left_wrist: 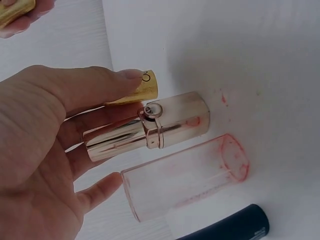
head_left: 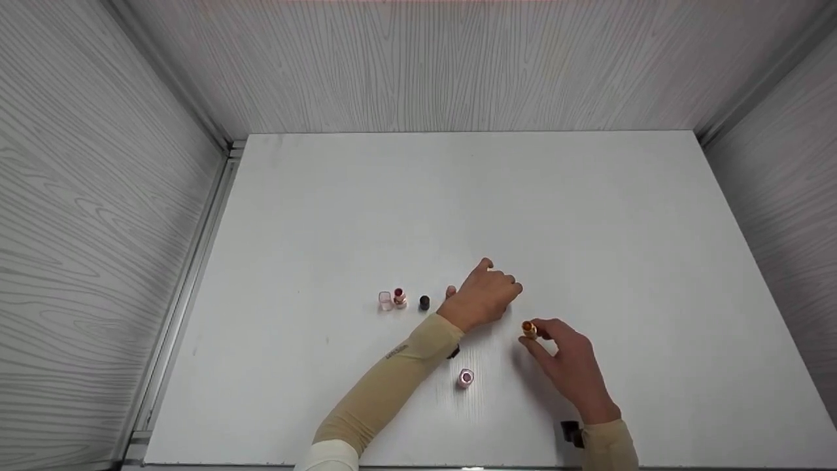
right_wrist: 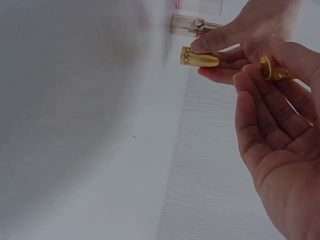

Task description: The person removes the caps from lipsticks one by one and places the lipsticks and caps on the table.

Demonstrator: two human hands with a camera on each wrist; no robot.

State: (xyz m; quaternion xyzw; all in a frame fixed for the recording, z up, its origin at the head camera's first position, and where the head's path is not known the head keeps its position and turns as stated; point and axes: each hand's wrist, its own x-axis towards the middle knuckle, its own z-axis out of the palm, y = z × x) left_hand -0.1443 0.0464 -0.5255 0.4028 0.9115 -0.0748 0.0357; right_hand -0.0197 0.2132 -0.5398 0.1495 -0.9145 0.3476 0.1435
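Note:
My left hand (head_left: 484, 297) pinches a gold lipstick cap (left_wrist: 150, 86) with dark lettering between thumb and fingers; the hand hides this cap in the head view. Just behind those fingers stands a rose-gold tube with a clear upper part (left_wrist: 182, 117). A clear, red-smeared cap (left_wrist: 185, 177) stands near my little finger, with a dark tube (left_wrist: 230, 225) past it. My right hand (head_left: 569, 356) grips a gold lipstick tube (head_left: 529, 329) between thumb and fingertips, its open end showing. The two gold pieces are apart, a short way from each other.
Left of my left hand stand a black tube (head_left: 425, 302), a pink lipstick with its red bullet showing (head_left: 399, 299) and a clear square cap (head_left: 385, 301). Closer to the front edge is another pink tube (head_left: 465, 378). Panels wall the white table (head_left: 471, 196) at back and sides.

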